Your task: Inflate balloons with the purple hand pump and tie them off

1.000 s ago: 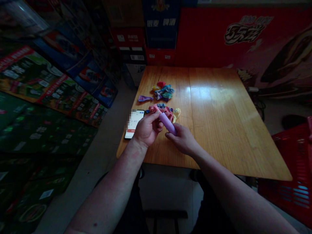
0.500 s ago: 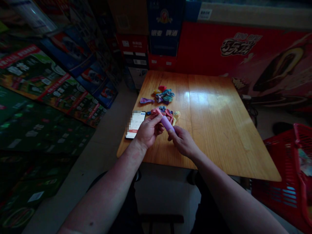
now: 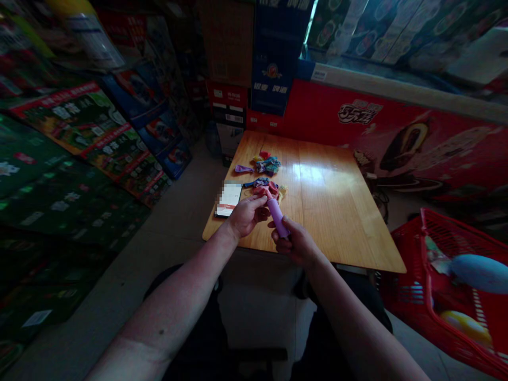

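My right hand (image 3: 297,244) is wrapped round a purple balloon pump (image 3: 278,218), tilted with its tip pointing away from me. At the tip, my left hand (image 3: 245,216) pinches a pink balloon (image 3: 262,192), limp and partly hidden by my fingers. Whether the balloon's neck sits fully over the nozzle, I cannot tell. Just beyond lie more flat balloons, among them a dark blue one (image 3: 251,184) and a pale yellow one (image 3: 283,193). Farther back are a purple balloon (image 3: 243,169) and a small mixed pile of balloons (image 3: 270,165).
A phone (image 3: 229,201) lies by the left edge of the wooden table (image 3: 333,211). On the right stands a red basket (image 3: 426,286) holding a blue inflated balloon (image 3: 482,272) and a yellow one (image 3: 466,324). Stacked cartons (image 3: 99,127) line the left side.
The view has swung right and up, bringing more of the red basket and its balloons into sight. The pump is tilted more steeply, and my right hand has shifted slightly lower.
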`<state>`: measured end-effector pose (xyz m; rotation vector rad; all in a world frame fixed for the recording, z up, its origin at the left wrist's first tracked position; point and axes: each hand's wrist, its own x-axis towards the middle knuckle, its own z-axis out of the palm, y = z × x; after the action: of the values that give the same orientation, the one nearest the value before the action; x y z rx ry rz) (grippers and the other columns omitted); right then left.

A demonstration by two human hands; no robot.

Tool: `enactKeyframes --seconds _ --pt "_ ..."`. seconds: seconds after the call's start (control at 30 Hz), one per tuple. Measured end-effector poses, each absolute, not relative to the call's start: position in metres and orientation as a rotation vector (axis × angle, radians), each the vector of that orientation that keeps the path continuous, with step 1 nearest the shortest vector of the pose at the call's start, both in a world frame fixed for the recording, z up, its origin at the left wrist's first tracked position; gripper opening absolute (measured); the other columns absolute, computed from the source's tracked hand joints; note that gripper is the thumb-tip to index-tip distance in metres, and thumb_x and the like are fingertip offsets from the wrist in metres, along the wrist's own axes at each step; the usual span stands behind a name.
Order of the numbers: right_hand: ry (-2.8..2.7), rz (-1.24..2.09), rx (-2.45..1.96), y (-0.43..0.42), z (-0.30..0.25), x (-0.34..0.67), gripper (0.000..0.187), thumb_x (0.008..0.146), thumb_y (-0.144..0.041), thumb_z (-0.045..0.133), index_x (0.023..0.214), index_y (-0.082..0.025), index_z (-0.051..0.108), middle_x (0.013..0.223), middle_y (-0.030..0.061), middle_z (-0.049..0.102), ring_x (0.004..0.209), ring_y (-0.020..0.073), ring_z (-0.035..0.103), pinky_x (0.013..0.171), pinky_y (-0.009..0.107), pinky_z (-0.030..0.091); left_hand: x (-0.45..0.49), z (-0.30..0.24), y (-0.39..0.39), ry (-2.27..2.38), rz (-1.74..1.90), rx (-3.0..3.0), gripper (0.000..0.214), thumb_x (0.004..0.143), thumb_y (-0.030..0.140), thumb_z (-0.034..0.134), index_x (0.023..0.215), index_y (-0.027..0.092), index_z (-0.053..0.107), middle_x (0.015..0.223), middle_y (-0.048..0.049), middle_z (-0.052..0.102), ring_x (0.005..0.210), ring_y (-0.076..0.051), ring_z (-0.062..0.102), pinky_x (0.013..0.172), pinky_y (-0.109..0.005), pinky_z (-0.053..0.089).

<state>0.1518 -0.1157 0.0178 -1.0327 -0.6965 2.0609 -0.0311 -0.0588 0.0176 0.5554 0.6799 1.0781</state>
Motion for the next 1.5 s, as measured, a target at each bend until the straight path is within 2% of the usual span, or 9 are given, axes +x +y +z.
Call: enactKeyframes --seconds 0.1,0.23,0.43,0.67,0.9,1.03,1.13,1.27,1.5 --pt "-0.4 2.204 -0.873 -0.148 0.023 0.157 0.045 0.091 -0.053 0.073 0.105 -0.01 0.066 0.07 -0.0028 0.063 0.041 -0.0001 0.021 0.038 0.014 0.018 -0.027 0.021 -0.08 0.654 1.015 0.538 0.029 0.082 0.031 0.087 0.1 0.011 0.077 0.087 -0.0082 0.074 0.067 -0.016 0.069 0.059 -0.024 0.051" --pt "-0.302 2.187 -0.907 -0.199 0.02 0.164 0.045 0.089 -0.051 0.077 0.104 -0.01 0.067 0.069 -0.0011 0.065 0.041 -0.0001 0.025 0.038 0.014 0.019 -0.012 0.019 -0.131 0.695 1.052 0.492 0.034 0.079 0.035 0.091 0.096 0.009 0.078 0.09 -0.0102 0.076 0.063 -0.011 0.065 0.055 -0.02 0.048" --pt "-0.572 1.921 -1.159 -0.275 0.021 0.169 0.052 0.078 -0.056 0.089 0.094 -0.013 0.064 0.07 0.0026 0.068 0.045 0.0041 0.041 0.04 0.015 0.027 -0.001 0.007 -0.223 0.805 1.22 0.322 0.035 0.077 0.032 0.094 0.099 0.011 0.076 0.09 -0.0082 0.078 0.057 -0.007 0.06 0.05 -0.016 0.046" --pt "-0.523 1.87 -1.06 -0.329 0.038 0.194 0.056 0.073 -0.042 0.097 0.112 -0.013 0.069 0.095 0.0093 0.075 0.072 0.0142 0.07 0.059 0.022 0.052 -0.008 0.017 -0.268 0.79 1.411 0.179 0.017 0.091 0.019 0.08 0.107 0.016 0.073 0.1 -0.0075 0.079 0.062 -0.007 0.066 0.055 -0.015 0.053" --pt "-0.396 1.836 -0.858 -0.342 0.043 0.208 0.043 0.075 -0.037 0.095 0.101 -0.017 0.068 0.074 -0.0017 0.065 0.055 0.0068 0.054 0.052 0.019 0.045 -0.001 0.041 -0.292 0.68 1.303 0.227 0.019 0.097 0.025 0.075 0.114 0.016 0.074 0.111 -0.0103 0.078 0.059 -0.009 0.064 0.053 -0.021 0.055" --pt "-0.254 1.892 -0.772 -0.344 0.043 0.216 0.05 0.073 -0.032 0.097 0.111 -0.017 0.067 0.081 -0.0004 0.07 0.059 0.0077 0.061 0.054 0.019 0.051 0.009 0.043 -0.302 0.668 1.295 0.242 0.017 0.1 0.025 0.071 0.115 0.017 0.073 0.117 -0.0119 0.078 0.086 -0.017 0.075 0.063 -0.025 0.06" --pt "-0.168 1.925 -0.698 -0.344 0.041 0.216 0.047 0.075 -0.026 0.096 0.111 -0.016 0.066 0.08 -0.0023 0.069 0.054 0.0042 0.056 0.052 0.016 0.05 0.016 0.047 -0.306 0.66 1.303 0.263 0.018 0.102 0.025 0.069 0.118 0.019 0.072 0.119 -0.012 0.078 0.099 -0.021 0.075 0.072 -0.03 0.063" --pt "-0.108 1.958 -0.587 -0.342 0.043 0.22 0.04 0.08 -0.02 0.091 0.11 -0.015 0.066 0.078 -0.0038 0.065 0.051 0.0013 0.049 0.05 0.013 0.046 0.018 0.054 -0.306 0.637 1.286 0.293 0.022 0.103 0.028 0.067 0.122 0.018 0.071 0.12 -0.0149 0.078 0.098 -0.022 0.076 0.073 -0.032 0.064" --pt "-0.121 1.87 -0.447 -0.328 0.064 0.249 0.012 0.096 -0.011 0.071 0.106 -0.013 0.064 0.074 -0.0049 0.061 0.046 -0.0011 0.043 0.047 0.01 0.043 0.008 0.071 -0.293 0.646 1.548 0.357 0.016 0.097 0.029 0.076 0.111 0.022 0.074 0.114 -0.0064 0.078 0.093 -0.018 0.074 0.071 -0.027 0.061"
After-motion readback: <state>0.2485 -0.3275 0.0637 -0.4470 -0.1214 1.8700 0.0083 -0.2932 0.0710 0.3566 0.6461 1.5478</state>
